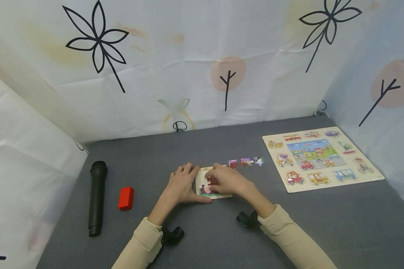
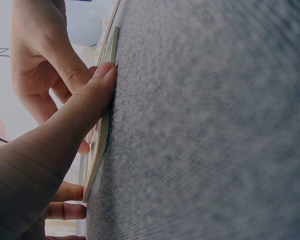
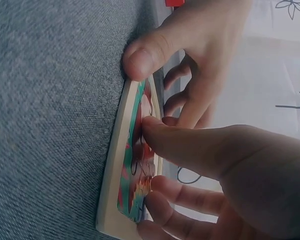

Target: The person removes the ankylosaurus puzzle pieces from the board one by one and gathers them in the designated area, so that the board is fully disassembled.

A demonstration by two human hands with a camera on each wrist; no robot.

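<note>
A small wooden puzzle board (image 1: pixel 223 196) with a brown and green picture lies on the grey cloth between both hands. My left hand (image 1: pixel 183 187) holds it, the thumb (image 2: pixel 106 75) at the near edge and the fingers spread along the left and far side. From the right, my right hand (image 1: pixel 231 181) reaches over the board. Its thumb and bent fingers pinch a puzzle piece (image 3: pixel 143 160) within the picture, seen close up in the right wrist view. The hand covers part of the picture in the head view.
Three loose pieces, one a purple-and-brown piece (image 1: pixel 233 164), lie behind the right hand. A larger vehicle puzzle board (image 1: pixel 279 175) is at the right. Left of the hands are a red block (image 1: pixel 126 198) and a black microphone (image 1: pixel 97 198). White printed cloth (image 1: pixel 188 82) hangs behind.
</note>
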